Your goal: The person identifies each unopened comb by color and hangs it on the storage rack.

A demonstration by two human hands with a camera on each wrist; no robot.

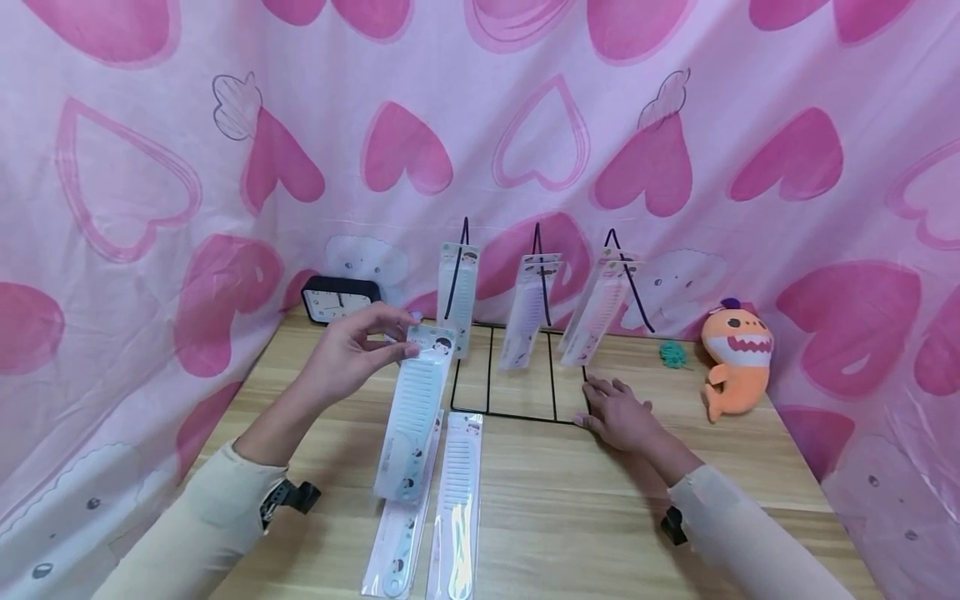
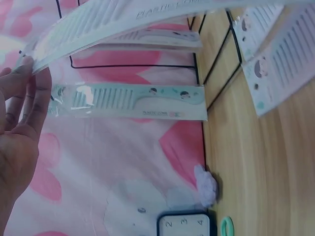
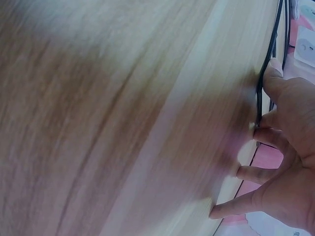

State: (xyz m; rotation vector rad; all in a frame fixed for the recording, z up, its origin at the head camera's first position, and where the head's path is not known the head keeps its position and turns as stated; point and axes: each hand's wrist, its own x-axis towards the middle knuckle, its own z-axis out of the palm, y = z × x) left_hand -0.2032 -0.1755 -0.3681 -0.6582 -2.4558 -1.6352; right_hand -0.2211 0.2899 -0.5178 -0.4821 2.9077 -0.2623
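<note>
A packaged comb [image 1: 417, 408] with pale green teeth dangles from my left hand [image 1: 352, 350], its upper end pinched between thumb and fingers. The left wrist view shows this comb [image 2: 123, 19] in front of another one that hangs on the rack. My right hand [image 1: 618, 414] rests on the table with fingers spread, touching the front right corner of a black wire rack [image 1: 521, 417]. Packaged combs hang from the rack's hooks: a green one [image 1: 457, 292] at left, lilac ones [image 1: 525, 312] in the middle and pinkish ones [image 1: 597, 312] at right.
Two packaged combs lie on the table in front: one [image 1: 459, 500] in plain sight, the other [image 1: 397, 550] partly behind the held comb. A black clock [image 1: 340, 300] stands back left. An orange plush shark [image 1: 738, 358] and a green tangle [image 1: 672, 355] sit at right.
</note>
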